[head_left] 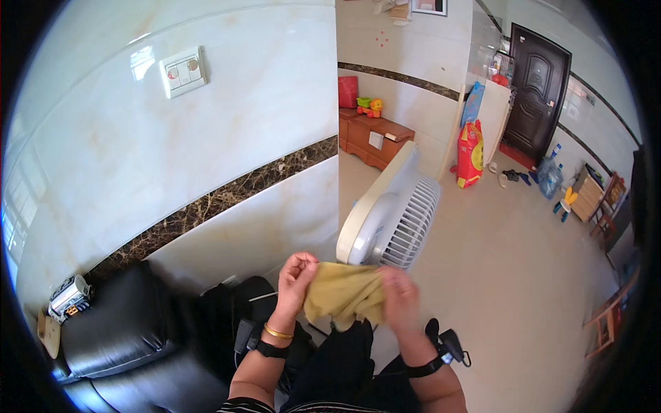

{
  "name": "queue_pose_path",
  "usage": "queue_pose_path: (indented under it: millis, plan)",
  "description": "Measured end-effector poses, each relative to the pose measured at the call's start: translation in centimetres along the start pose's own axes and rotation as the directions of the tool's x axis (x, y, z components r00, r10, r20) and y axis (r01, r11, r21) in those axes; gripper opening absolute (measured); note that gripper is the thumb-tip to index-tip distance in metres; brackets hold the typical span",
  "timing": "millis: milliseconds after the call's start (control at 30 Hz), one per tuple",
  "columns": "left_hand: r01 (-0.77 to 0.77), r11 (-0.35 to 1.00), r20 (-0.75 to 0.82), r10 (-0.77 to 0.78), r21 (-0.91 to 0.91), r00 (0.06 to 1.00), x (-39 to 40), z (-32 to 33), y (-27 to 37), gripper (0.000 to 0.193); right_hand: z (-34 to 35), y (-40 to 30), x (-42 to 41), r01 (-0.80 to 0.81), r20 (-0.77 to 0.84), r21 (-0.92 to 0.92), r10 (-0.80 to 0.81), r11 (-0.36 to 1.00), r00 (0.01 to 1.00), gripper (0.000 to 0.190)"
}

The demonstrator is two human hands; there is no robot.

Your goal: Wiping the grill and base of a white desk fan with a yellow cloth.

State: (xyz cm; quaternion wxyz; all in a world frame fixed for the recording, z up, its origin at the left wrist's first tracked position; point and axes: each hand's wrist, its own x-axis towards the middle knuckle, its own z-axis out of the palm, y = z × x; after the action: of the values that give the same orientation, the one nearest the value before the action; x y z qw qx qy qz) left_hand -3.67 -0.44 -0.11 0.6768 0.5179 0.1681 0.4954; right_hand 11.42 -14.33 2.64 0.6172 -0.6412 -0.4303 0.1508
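A yellow cloth [343, 294] hangs stretched in folds between my two hands in front of my body. My left hand [298, 281] pinches its upper left corner between thumb and fingers. At the cloth's right end, my right hand [400, 297] grips the fabric; motion blurs its fingers. Just beyond the cloth stands a box-shaped electric fan [397, 217] with a cream frame and white grille, tilted in the view. The cloth overlaps the fan's lower edge, and whether they touch I cannot tell. The fan's base is hidden.
To my left is a black leather sofa [119, 320] with a toy vehicle [71, 297] on its arm. A tiled wall [248, 93] bears a switch plate [183, 72]. Farther off are a wooden cabinet [369, 131], a red sack [469, 155], a dark door [537, 93] and a wooden chair [604, 325].
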Motion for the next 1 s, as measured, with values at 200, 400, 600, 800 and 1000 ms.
queue_pose_path:
  millis: [200, 400, 600, 800, 1000]
  plan:
    - [-0.464, 0.808, 0.160, 0.436, 0.362, 0.885, 3.1, 4.2, 1.4, 0.049, -4.1, -7.8, 7.2, 0.182, -0.264, 0.615, -0.017, 0.767, 0.964, 0.043]
    - [-0.248, 0.937, 0.200, 0.201, 0.247, 0.959, 4.6, 7.0, -0.9, 0.075, -2.2, -3.1, 13.4, 0.256, -0.063, -0.703, -0.416, 0.664, 0.907, 0.043]
    - [-0.245, 0.918, 0.119, 0.218, 0.311, 0.969, 4.3, 5.6, -1.5, 0.081, 0.9, -2.6, 8.6, 0.405, -0.118, -0.697, -0.651, 0.592, 0.750, 0.046]
    - [-0.192, 0.948, 0.118, 0.167, 0.254, 0.979, 4.9, 4.6, -2.2, 0.085, 2.5, 1.0, 2.2, 0.483, 0.069, -0.684, -0.610, 0.547, 0.789, 0.036]
    - [-0.117, 0.920, 0.057, 0.103, 0.374, 0.993, 5.3, 4.7, -1.3, 0.071, 1.1, 3.9, 0.0, 0.702, 0.336, -0.576, -0.661, 0.419, 0.671, 0.035]
